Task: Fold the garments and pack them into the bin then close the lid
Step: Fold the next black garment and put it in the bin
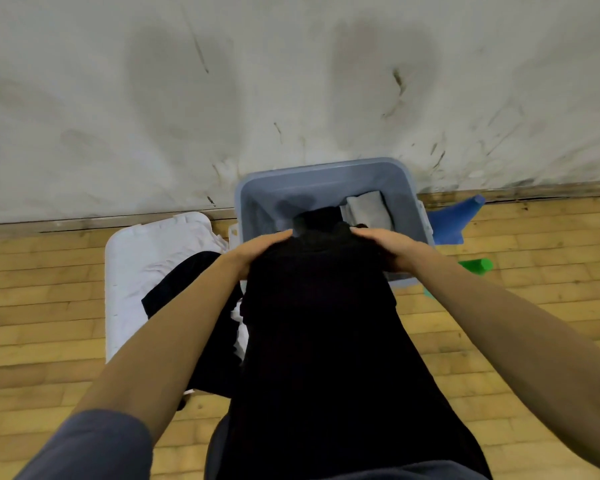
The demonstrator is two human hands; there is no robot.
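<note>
Both hands, left hand (pixel 257 249) and right hand (pixel 388 245), each have a grip on the top edge of a soft black garment (pixel 326 341), fingers curled over the cloth, which drapes down toward six o'clock. Just beyond at twelve o'clock, a blue-grey plastic bin (pixel 326 174) holds a folded grey cloth (pixel 369 209). At nine o'clock, its white lid (pixel 129 271) lies on the wooden floor (pixel 39 306), carrying rumpled white and black clothes.
</note>
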